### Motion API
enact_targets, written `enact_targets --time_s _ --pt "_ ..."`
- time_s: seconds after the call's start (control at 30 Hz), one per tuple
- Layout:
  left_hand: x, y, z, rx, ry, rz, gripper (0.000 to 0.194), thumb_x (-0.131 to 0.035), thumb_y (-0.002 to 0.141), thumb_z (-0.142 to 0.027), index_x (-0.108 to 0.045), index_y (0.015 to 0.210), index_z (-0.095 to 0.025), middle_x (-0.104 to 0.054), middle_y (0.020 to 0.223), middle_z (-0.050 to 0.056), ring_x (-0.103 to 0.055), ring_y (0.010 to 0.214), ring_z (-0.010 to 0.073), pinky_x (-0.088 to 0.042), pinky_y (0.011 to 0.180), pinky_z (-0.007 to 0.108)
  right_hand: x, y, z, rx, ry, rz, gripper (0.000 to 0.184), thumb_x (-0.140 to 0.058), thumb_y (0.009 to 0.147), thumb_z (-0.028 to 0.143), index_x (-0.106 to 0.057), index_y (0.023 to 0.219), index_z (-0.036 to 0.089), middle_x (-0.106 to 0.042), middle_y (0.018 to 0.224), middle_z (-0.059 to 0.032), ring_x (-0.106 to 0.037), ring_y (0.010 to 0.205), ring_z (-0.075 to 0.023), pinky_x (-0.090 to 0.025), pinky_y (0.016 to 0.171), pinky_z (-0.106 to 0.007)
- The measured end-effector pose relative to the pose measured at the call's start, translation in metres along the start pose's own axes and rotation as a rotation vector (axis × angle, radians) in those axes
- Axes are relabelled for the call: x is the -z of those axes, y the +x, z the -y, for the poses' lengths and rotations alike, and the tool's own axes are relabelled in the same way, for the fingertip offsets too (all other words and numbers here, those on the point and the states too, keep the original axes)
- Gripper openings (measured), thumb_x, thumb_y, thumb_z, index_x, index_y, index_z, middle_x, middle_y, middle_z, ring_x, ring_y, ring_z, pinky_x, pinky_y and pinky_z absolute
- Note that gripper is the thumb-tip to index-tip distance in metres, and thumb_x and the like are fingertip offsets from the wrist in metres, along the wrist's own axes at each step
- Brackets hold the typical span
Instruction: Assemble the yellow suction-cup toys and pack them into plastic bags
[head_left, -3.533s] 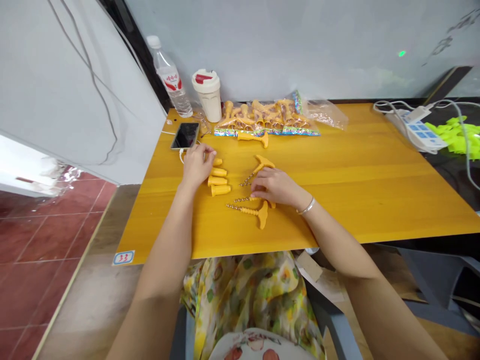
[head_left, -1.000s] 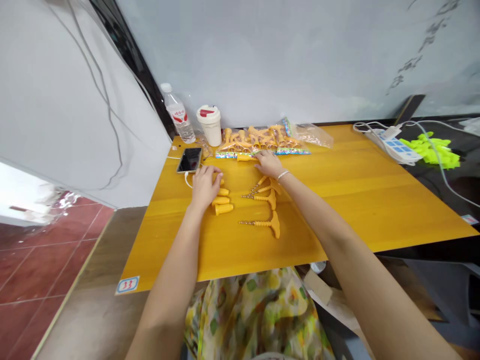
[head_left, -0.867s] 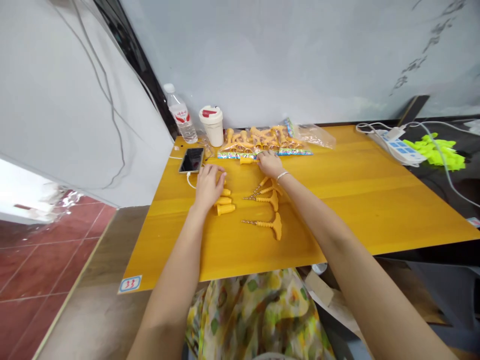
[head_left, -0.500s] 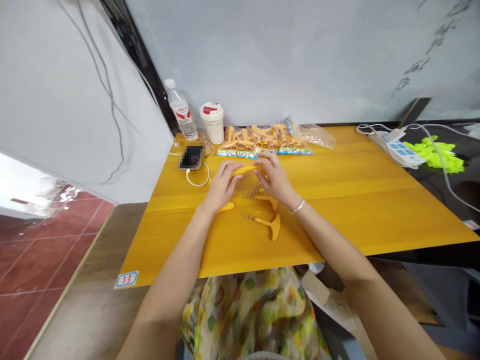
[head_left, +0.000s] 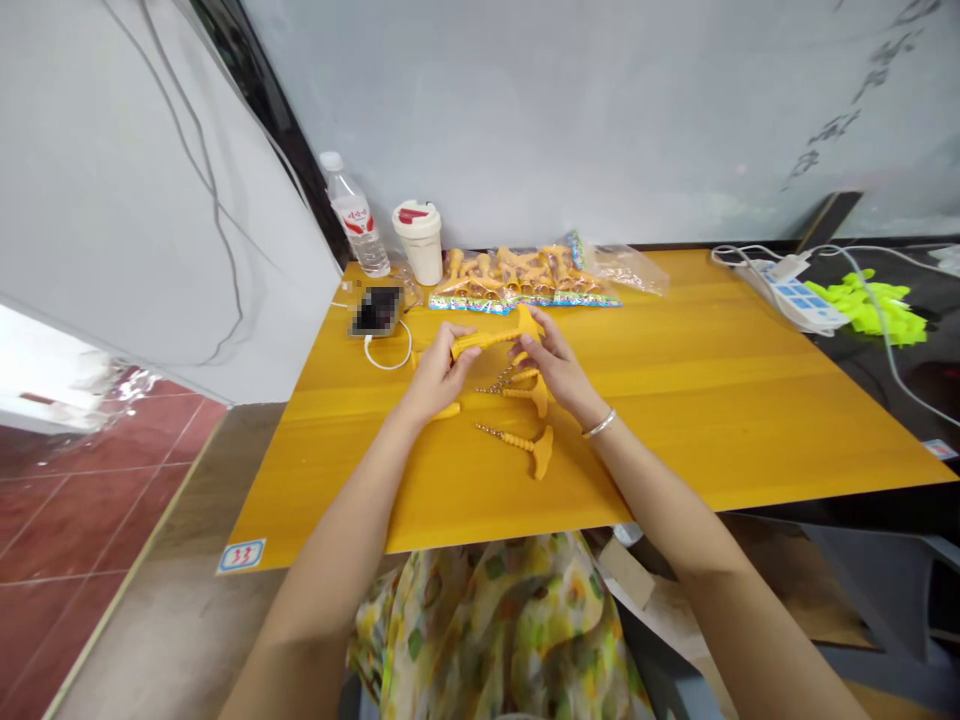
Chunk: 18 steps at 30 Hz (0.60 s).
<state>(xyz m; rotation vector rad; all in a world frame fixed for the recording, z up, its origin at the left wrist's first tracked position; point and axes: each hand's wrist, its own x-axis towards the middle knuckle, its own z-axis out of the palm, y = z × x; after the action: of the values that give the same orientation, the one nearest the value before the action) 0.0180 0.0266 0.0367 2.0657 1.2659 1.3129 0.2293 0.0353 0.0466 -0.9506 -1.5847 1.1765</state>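
Note:
Between my hands, above the table, is a yellow T-handled corkscrew [head_left: 491,340], its shaft end covered by a ribbed yellow sleeve. My left hand [head_left: 435,372] is closed on the sleeve end. The fingers of my right hand [head_left: 559,368] are closed at the T-shaped handle. Below them lies a loose corkscrew [head_left: 534,396] with a bare metal spiral, and part of another spiral shows beside it. Closer to the front edge is one more corkscrew [head_left: 529,447], its spiral pointing left. A yellow sleeve [head_left: 448,411] pokes out from behind my left wrist.
Clear bags of yellow T-handled pieces [head_left: 525,280] lie along the wall. To their left are a lidded cup [head_left: 420,245], a water bottle [head_left: 356,225] and a phone [head_left: 377,310] on a cable. A power strip [head_left: 799,300] and neon gloves [head_left: 870,305] are at the far right.
My right hand has shifted and uncovered the T-handle, which now shows upright between its fingers. My left hand stays on the sleeve. The view has moved slightly.

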Motion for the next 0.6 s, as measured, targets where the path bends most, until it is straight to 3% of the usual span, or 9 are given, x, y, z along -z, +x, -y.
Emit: enact_targets --time_s 0.17,0.27,0.37,0.43,0.5,0.6 --pt "0.002 0.003 -0.002 0.214 -0.288 0.066 0.045 -0.049 0.089 -0.069 -0.048 0.096 -0.025 -0.047 0.070 -0.003 -0.049 0.061 0.0132 -0.043 0.058 0.027 0.003 -0.005 0.011 0.230 -0.223 0.062 0.062 -0.037 0.101 0.057 -0.017 0.155 0.036 -0.050 0.150 -0.0093 -0.066 0.108 -0.0202 -0.058 0.090 -0.037" --pt "0.006 0.005 -0.005 0.373 -0.484 0.106 0.048 -0.047 0.088 -0.072 -0.044 0.085 -0.025 -0.033 0.061 -0.007 -0.038 0.049 0.0094 -0.041 0.053 0.026 0.008 -0.009 0.015 0.401 -0.392 0.107 0.048 -0.038 0.103 0.045 -0.035 0.150 0.031 -0.054 0.146 -0.0103 -0.063 0.118 -0.0232 -0.054 0.098 -0.043" --pt "0.011 0.007 -0.007 0.478 -0.538 0.074 0.048 -0.049 0.088 -0.071 -0.046 0.082 -0.023 -0.029 0.057 -0.008 -0.030 0.044 0.0075 -0.035 0.047 0.024 0.011 -0.011 0.018 0.505 -0.643 0.182 0.037 -0.035 0.103 0.029 -0.059 0.131 0.031 -0.059 0.142 -0.0064 -0.060 0.123 -0.0234 -0.049 0.106 -0.048" --pt "0.014 0.009 -0.006 0.481 -0.533 0.049 0.048 -0.053 0.087 -0.069 -0.045 0.078 -0.023 -0.028 0.055 -0.009 -0.028 0.043 0.0070 -0.032 0.045 0.023 0.010 -0.011 0.019 0.519 -0.731 0.167 0.040 -0.034 0.101 0.022 -0.066 0.123 0.033 -0.057 0.144 -0.0043 -0.059 0.123 -0.0225 -0.047 0.108 -0.048" --pt "0.015 0.010 -0.002 0.453 -0.524 -0.001 0.048 -0.054 0.087 -0.068 -0.043 0.075 -0.023 -0.026 0.055 -0.009 -0.028 0.043 0.0070 -0.033 0.045 0.023 0.006 -0.011 0.017 0.474 -0.671 0.106 0.041 -0.038 0.098 0.018 -0.064 0.127 0.031 -0.055 0.146 -0.0056 -0.058 0.124 -0.0225 -0.048 0.108 -0.047" --pt "0.015 0.011 0.004 0.377 -0.411 -0.108 0.046 -0.051 0.089 -0.066 -0.041 0.075 -0.023 -0.027 0.059 -0.007 -0.032 0.046 0.0082 -0.037 0.048 0.023 -0.003 -0.010 0.013 0.229 -0.284 0.051 0.048 -0.043 0.095 0.022 -0.049 0.142 0.029 -0.062 0.136 -0.0084 -0.066 0.111 -0.0207 -0.057 0.097 -0.044"
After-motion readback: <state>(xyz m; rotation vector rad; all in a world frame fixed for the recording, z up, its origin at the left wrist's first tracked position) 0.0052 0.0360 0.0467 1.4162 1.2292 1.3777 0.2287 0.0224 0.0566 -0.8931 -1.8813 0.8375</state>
